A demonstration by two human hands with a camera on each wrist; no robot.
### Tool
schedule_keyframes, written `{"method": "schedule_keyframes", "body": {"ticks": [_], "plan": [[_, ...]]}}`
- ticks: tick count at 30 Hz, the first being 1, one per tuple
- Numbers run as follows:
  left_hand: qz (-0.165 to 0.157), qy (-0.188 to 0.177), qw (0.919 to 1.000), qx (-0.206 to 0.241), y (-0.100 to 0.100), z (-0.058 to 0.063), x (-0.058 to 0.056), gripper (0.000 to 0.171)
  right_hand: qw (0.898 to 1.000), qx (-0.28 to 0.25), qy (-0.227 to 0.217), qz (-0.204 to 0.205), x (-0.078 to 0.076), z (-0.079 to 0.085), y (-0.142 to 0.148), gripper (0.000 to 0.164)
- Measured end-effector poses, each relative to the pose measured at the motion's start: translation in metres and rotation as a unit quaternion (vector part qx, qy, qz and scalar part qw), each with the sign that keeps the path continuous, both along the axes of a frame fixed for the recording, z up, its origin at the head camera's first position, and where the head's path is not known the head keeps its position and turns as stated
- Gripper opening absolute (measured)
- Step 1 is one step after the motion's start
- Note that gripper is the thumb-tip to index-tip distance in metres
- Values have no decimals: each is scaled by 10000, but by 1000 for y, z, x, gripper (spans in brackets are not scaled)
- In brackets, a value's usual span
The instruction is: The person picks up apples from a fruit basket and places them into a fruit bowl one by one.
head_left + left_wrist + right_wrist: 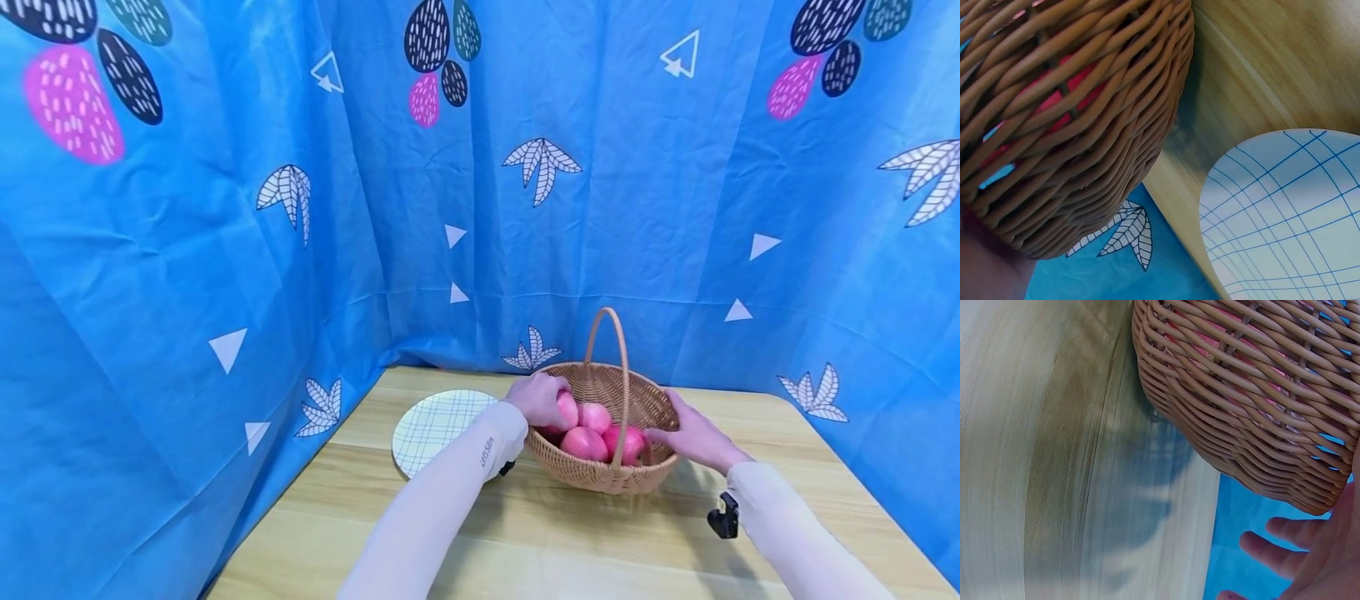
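A brown wicker basket (581, 477) with a tall arched handle (624, 367) holds several round pinkish-red fruits (584, 443). My left hand (534, 398) reaches over the basket's left rim, its fingers curled on a pink fruit (567, 408) at that side. In the left wrist view only a blurred part of the hand (994, 269) shows below the basket, its fingers hidden. At the right rim is my right hand (696, 431), thumb inside and the other fingers outside. The right wrist view has those fingers (1275, 553) loosely extended and spread, apart from the woven wall (1241, 412).
A round white plate with a blue line grid (438, 425) lies left of the basket, partly behind my left sleeve (450, 492). Both stand on a light wooden table (570, 550). A blue patterned curtain (622, 233) encloses the table's back and sides.
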State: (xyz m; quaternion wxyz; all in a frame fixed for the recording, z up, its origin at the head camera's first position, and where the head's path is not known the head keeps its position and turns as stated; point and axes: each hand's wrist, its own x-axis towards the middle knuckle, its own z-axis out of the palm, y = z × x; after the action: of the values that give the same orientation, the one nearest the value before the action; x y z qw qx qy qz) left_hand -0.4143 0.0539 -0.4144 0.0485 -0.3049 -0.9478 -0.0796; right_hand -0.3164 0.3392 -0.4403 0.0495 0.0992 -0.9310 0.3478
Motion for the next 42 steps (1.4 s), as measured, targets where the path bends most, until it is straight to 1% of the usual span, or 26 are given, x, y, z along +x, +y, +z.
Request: {"method": "schedule_keyframes", "body": {"ticks": [4,8,15,20,22,26,29,32,36,42], "plan": [[-6,23,9998,219,-2,4,1,54,10000,28,10,11,0,1,2,90],[19,52,9992,406,-4,5,2,60,10000,47,11,23,0,1,2,91],[-7,48,9974,723,-7,3,2,62,9999,116,-79,-18,-1,-1,1,95],[-101,100,9961,868,-8,2,7,64,9997,199,-115,-65,3,-3,-1,95],[-118,165,9956,911,-8,5,9,65,9997,189,-111,-87,4,-2,-2,96],[-66,303,9959,852,-9,12,11,68,9998,185,-63,-107,6,2,-3,95],[-95,374,9956,855,-11,17,13,68,9998,167,-25,-111,6,3,-2,94],[-132,347,9949,939,-14,19,14,68,9998,158,-53,-107,5,2,-2,94],[-86,281,9940,1057,-21,20,17,71,9997,216,-84,-121,5,-2,-1,97],[-88,427,9916,1216,-27,26,19,69,9995,270,-7,-181,4,-1,-1,98]]}}
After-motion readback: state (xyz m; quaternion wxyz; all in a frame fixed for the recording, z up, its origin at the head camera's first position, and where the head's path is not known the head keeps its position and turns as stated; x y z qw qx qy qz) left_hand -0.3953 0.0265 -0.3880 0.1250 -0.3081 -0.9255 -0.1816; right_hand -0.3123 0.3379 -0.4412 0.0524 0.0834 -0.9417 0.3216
